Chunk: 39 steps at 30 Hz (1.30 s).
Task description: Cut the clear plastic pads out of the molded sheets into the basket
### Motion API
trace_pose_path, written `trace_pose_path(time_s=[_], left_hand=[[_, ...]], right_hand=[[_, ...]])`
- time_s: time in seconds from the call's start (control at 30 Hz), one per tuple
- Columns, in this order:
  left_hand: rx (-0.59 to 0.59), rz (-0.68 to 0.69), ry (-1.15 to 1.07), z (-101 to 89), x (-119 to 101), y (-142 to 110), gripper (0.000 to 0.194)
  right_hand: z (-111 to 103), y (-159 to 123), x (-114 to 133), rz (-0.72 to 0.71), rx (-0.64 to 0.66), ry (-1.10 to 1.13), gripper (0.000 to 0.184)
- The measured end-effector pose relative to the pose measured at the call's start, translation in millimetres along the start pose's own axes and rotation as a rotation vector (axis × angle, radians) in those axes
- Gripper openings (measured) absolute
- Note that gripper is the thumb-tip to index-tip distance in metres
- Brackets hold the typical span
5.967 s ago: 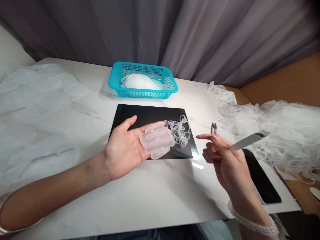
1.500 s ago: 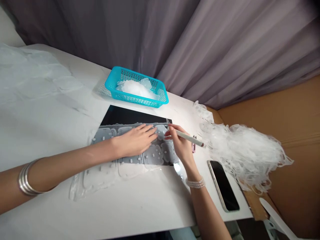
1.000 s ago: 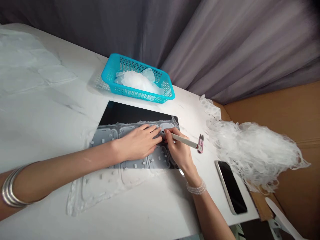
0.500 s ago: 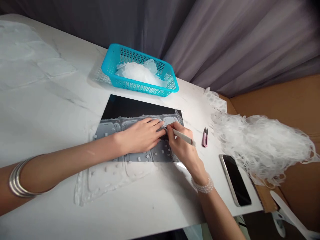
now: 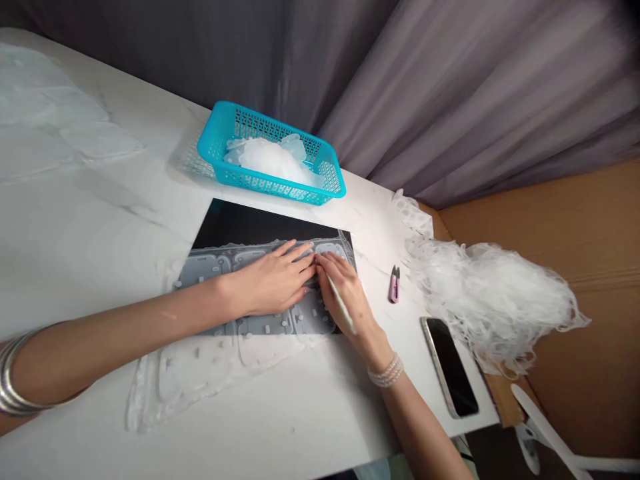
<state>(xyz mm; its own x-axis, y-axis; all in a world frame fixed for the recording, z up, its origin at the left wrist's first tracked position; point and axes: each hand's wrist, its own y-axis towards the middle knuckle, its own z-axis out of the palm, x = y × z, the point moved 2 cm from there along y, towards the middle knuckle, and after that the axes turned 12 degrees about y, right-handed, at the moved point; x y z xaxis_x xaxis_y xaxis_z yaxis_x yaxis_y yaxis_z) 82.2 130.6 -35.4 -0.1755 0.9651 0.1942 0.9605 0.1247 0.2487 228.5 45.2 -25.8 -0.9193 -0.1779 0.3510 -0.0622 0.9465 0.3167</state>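
A translucent, soft-looking moulded sheet (image 5: 205, 267) with rounded panels and small raised nubs lies partly over a black mat (image 5: 250, 221) and partly on the table. My left hand (image 5: 277, 280) rests flat on the sheet, palm down with fingers stretched out. Close by its fingertips, my right hand (image 5: 345, 283) grips a slim pen-shaped tool with a pale handle (image 5: 344, 310). The tool slants down toward the sheet near the upper right panel. Its tip is hidden by my fingers, so I cannot tell whether it touches.
Behind the mat stands a blue perforated basket (image 5: 270, 188) holding translucent pieces. Pink-handled thread snips (image 5: 395, 285) and a phone (image 5: 450, 367) lie at the right. Tangled white strips (image 5: 495, 300) heap by a cardboard box (image 5: 575, 373). More translucent sheets (image 5: 45, 120) lie far left.
My right hand has turned, and the tool's handle now points more steeply toward me. The left hand stays flat on the sheet. The whole view has shifted slightly.
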Motion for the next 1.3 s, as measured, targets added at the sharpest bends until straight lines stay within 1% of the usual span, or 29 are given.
trace_pose_path(time_s=[0.07, 0.13, 0.2, 0.27, 0.33, 0.37, 0.4, 0.47, 0.5, 0.53, 0.57, 0.6, 0.67, 0.7, 0.77, 0.83, 0.87, 0.9, 0.93, 0.97, 1.0, 1.03, 1.07, 1.1, 1.2, 1.23, 1.27, 1.3], left_hand=[[-0.021, -0.004, -0.005, 4.8, -0.6, -1.7, 0.046], [-0.027, -0.006, -0.023, 9.8, -1.0, -3.2, 0.045], [-0.019, -0.006, -0.036, 13.2, -0.8, -4.2, 0.045], [-0.017, -0.011, -0.048, 14.1, 0.3, -4.8, 0.045], [-0.036, -0.027, -0.072, 13.0, 2.2, -5.4, 0.047], [-0.046, -0.033, -0.086, 12.3, 3.2, -5.7, 0.047], [-0.052, -0.037, -0.1, 11.8, 4.0, -6.2, 0.047], [-0.056, -0.041, -0.128, 12.1, 5.2, -7.3, 0.047], [-0.055, -0.043, -0.145, 12.7, 5.6, -7.9, 0.046], [-0.056, -0.047, -0.164, 13.4, 6.0, -8.5, 0.047], [-0.056, -0.052, -0.187, 13.9, 6.5, -8.8, 0.048], [-0.054, -0.057, -0.213, 13.9, 7.0, -8.9, 0.048], [-0.046, -0.071, -0.283, 10.6, 8.7, -7.3, 0.048], [-0.044, -0.084, -0.329, 6.8, 9.7, -5.1, 0.046], [-0.044, -0.149, -0.452, -4.9, 11.4, 2.8, 0.038], [-0.041, -0.3, -0.633, -19.1, 12.1, 15.1, 0.035], [-0.016, -0.408, -0.775, -24.9, 11.5, 22.1, 0.039], [0.03, -0.524, -0.963, -28.9, 9.9, 28.9, 0.043], [0.086, -0.632, -1.182, -31.3, 7.1, 35.3, 0.049], [0.143, -0.719, -1.4, -32.1, 3.6, 40.8, 0.053], [0.191, -0.775, -1.584, -32.0, 0.0, 45.3, 0.055], [0.216, -0.801, -1.699, -31.0, -2.8, 48.3, 0.054], [0.219, -0.808, -1.736, -29.4, -4.6, 49.8, 0.049], [0.21, -0.806, -1.718, -27.4, -5.4, 49.7, 0.042], [0.188, -0.795, -1.599, -21.3, -6.4, 43.3, 0.023], [0.178, -0.792, -1.58, -20.1, -6.9, 40.6, 0.02], [0.168, -0.784, -1.564, -19.4, -7.6, 38.2, 0.018], [0.153, -0.771, -1.537, -19.2, -8.3, 36.3, 0.017]], right_hand=[[-2.1, -0.9, -0.5, -0.033, 0.108, -0.043, 0.039], [-3.4, 0.0, 2.0, -0.051, 0.188, -0.086, 0.042], [-2.4, 3.0, 5.8, -0.048, 0.221, -0.087, 0.044], [0.2, 6.8, 6.7, -0.034, 0.192, -0.016, 0.045], [-0.9, 8.1, -1.2, 0.017, 0.083, 0.147, 0.044], [-4.8, 6.2, -9.9, 0.074, 0.0, 0.252, 0.042], [-11.9, 1.9, -21.9, 0.155, -0.11, 0.367, 0.037], [-35.3, -15.3, -51.8, 0.35, -0.369, 0.561, 0.03], [-50.5, -27.6, -67.3, 0.444, -0.522, 0.64, 0.027], [-66.4, -40.1, -80.6, 0.489, -0.625, 0.653, 0.027], [-81.3, -52.1, -91.2, 0.517, -0.696, 0.652, 0.026], [-93.3, -62.2, -98.6, 0.546, -0.717, 0.673, 0.024], [-106.2, -74.1, -101.9, 0.577, -0.715, 0.732, 0.022], [-106.7, -75.5, -97.8, 0.586, -0.703, 0.782, 0.022], [-99.8, -69.9, -80.0, 0.572, -0.696, 0.867, 0.025], [-89.7, -57.9, -53.9, 0.511, -0.679, 0.906, 0.028], [-85.9, -51.6, -39.3, 0.461, -0.644, 0.894, 0.028], [-83.2, -46.1, -24.6, 0.405, -0.571, 0.868, 0.028], [-81.7, -41.8, -10.2, 0.343, -0.455, 0.832, 0.028], [-81.1, -39.3, 2.8, 0.28, -0.312, 0.788, 0.028], [-81.5, -38.5, 13.3, 0.226, -0.173, 0.74, 0.029], [-82.8, -38.8, 20.4, 0.189, -0.066, 0.696, 0.03], [-85.0, -39.3, 23.3, 0.179, -0.022, 0.661, 0.031], [-87.7, -39.1, 21.9, 0.205, -0.051, 0.635, 0.031], [-90.2, -31.8, 1.4, 0.393, -0.325, 0.578, 0.031], [-87.0, -26.8, -6.4, 0.453, -0.367, 0.571, 0.032], [-81.7, -20.7, -12.9, 0.5, -0.362, 0.577, 0.033], [-74.9, -14.2, -17.5, 0.529, -0.314, 0.6, 0.035]])
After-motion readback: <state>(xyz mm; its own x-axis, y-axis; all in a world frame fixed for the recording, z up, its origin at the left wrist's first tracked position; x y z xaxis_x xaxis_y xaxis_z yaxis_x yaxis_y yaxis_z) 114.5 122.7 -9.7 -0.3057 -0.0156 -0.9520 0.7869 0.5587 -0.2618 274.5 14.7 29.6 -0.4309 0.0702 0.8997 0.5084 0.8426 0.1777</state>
